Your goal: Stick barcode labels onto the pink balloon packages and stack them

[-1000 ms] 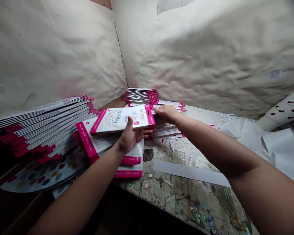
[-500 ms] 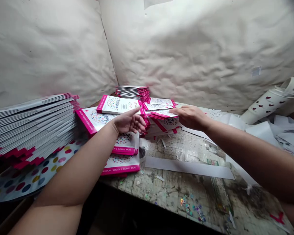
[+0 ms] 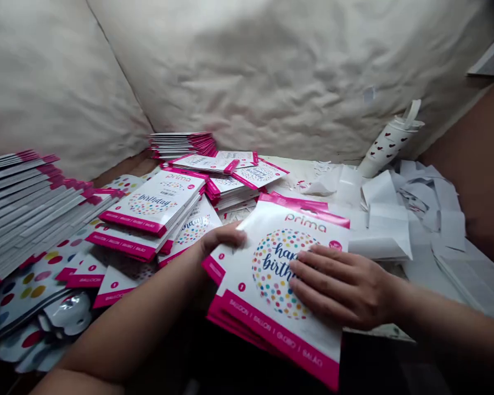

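A fanned, uneven stack of balloon packets is tilted toward me at the table's front edge. They are white with pink bands, and the top one reads "prima" and "happy birthday" among coloured dots. My left hand grips the stack's left edge, thumb on top and fingers hidden underneath. Across the top packet's face, from its right side, stretch the fingers of my right hand. Its thumb is out of sight, apparently behind the packets. Just left of my hands lies a pile of similar packets.
More packets lie loosely at the back centre, beside a neat stack. A tall leaning stack stands at far left above dotted sheets. White paper scraps and a tilted tumbler with hearts occupy the right.
Both hands have come nearer and now hold a stack of packets up close. Before, my left hand was open and my right hand was at the back packets. The view has shifted right.
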`<control>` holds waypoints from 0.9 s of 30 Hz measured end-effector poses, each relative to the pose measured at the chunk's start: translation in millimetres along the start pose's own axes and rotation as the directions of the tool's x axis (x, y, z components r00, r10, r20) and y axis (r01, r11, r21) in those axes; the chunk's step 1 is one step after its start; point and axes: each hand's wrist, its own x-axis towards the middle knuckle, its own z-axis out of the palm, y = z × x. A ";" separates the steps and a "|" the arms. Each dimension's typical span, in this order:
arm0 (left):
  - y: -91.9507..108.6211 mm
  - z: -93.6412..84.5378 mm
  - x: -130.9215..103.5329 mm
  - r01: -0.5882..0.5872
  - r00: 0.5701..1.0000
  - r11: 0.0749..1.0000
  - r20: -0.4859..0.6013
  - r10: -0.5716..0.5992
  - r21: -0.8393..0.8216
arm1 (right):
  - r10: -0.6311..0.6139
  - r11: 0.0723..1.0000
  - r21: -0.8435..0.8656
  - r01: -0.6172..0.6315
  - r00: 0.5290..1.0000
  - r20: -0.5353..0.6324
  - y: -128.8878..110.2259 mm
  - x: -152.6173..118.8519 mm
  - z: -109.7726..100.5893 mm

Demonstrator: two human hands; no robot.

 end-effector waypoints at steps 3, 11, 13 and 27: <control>-1.3 13.4 2.8 0.010 1.000 0.996 0.027 -0.008 -0.089 | 0.333 0.942 0.017 -0.334 0.942 0.046 -12.1 -43.1 2.8; -28.5 61.1 11.0 -0.243 0.954 0.970 -0.177 0.241 0.008 | 0.981 0.089 0.826 -0.556 0.194 0.025 -35.3 -77.5 34.6; -38.1 73.9 11.3 -0.345 0.924 0.936 -0.151 0.351 0.061 | 1.000 -0.019 0.911 -0.413 0.009 0.025 -44.9 -72.1 43.8; -57.3 114.0 12.2 -0.569 0.671 0.772 -0.384 0.635 0.283 | 0.934 0.047 0.956 -0.290 -0.325 -0.144 -65.9 -90.3 42.7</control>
